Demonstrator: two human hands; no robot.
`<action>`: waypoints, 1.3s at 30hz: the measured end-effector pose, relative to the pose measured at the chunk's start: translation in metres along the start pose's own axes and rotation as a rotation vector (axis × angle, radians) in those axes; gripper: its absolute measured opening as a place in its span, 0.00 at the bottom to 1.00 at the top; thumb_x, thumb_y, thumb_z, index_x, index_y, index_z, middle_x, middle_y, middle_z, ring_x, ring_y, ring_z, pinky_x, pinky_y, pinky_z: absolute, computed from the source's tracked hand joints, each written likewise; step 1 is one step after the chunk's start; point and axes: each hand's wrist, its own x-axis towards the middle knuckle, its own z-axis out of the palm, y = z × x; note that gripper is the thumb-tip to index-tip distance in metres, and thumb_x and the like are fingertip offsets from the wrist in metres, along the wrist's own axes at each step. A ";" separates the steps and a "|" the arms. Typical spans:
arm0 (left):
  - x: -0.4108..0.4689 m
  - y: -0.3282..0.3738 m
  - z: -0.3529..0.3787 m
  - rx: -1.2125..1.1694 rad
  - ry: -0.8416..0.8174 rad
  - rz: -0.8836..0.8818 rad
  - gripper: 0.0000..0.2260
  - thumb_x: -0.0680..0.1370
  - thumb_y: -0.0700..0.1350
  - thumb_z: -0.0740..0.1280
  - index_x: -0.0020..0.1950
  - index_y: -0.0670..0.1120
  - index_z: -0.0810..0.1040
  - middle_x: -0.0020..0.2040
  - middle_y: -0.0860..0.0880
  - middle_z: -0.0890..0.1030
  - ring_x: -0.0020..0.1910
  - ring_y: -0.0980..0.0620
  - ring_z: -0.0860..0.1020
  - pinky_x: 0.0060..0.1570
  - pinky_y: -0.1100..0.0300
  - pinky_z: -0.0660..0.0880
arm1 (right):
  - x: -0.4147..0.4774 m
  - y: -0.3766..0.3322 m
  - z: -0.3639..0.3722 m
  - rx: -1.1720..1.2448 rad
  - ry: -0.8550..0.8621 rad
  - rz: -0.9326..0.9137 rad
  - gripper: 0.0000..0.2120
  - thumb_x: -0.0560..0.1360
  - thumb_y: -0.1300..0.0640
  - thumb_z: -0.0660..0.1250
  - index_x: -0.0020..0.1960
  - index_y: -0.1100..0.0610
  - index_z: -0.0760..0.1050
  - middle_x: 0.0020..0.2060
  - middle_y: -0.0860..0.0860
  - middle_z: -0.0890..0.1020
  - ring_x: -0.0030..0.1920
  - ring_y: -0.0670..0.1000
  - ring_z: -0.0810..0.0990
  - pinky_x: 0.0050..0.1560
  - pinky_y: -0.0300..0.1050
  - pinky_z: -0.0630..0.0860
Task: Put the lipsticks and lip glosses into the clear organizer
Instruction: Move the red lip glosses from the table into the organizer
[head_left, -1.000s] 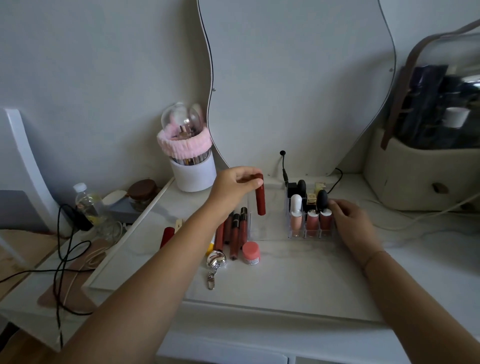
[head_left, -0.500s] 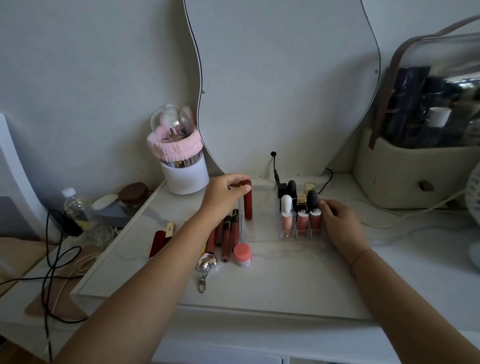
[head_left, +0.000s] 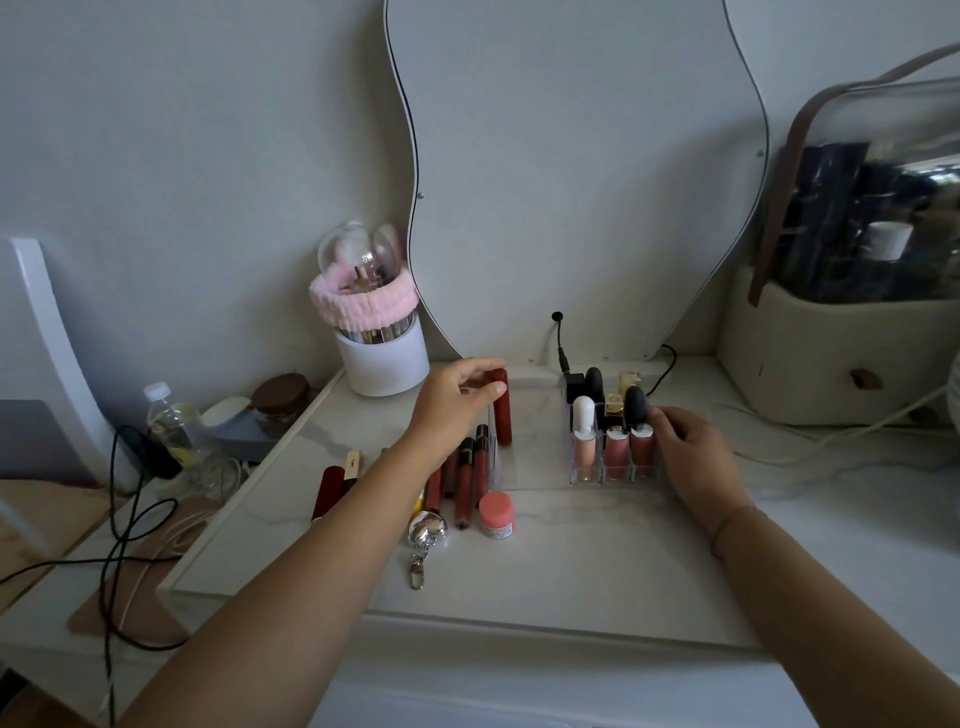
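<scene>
Two hands busy. Left hand (head_left: 457, 397) pinches dark red lipstick tube (head_left: 502, 410) upright over clear plastic organizer (head_left: 530, 457), likely aiming for empty slot. Right hand (head_left: 693, 454) grips organizer side, probably steadying it.

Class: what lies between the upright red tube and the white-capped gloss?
In the head view: only empty organizer compartments between the red tube and white-capped gloss.

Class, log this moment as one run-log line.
left hand: lowering dark red tube into clear organizer | right hand: steadying organizer | glosses on table: pending
</scene>
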 end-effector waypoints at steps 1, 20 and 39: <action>0.000 -0.001 0.000 0.004 0.006 0.005 0.12 0.73 0.40 0.70 0.54 0.51 0.81 0.49 0.56 0.82 0.50 0.62 0.78 0.53 0.67 0.72 | 0.000 0.000 0.000 0.000 -0.002 0.000 0.12 0.78 0.48 0.60 0.49 0.50 0.80 0.38 0.47 0.81 0.38 0.39 0.75 0.35 0.35 0.67; 0.003 0.000 0.001 0.066 0.011 -0.002 0.17 0.73 0.41 0.70 0.61 0.47 0.77 0.54 0.52 0.80 0.52 0.57 0.78 0.52 0.70 0.70 | -0.003 -0.003 -0.002 0.022 -0.027 -0.002 0.13 0.78 0.48 0.59 0.48 0.52 0.80 0.38 0.50 0.82 0.38 0.45 0.77 0.36 0.36 0.69; 0.006 -0.042 -0.069 0.335 -0.108 -0.250 0.03 0.71 0.50 0.72 0.39 0.53 0.80 0.42 0.55 0.82 0.45 0.57 0.79 0.44 0.62 0.74 | -0.001 -0.001 -0.001 -0.011 -0.051 -0.003 0.14 0.79 0.48 0.58 0.51 0.52 0.80 0.42 0.52 0.83 0.42 0.51 0.79 0.38 0.41 0.70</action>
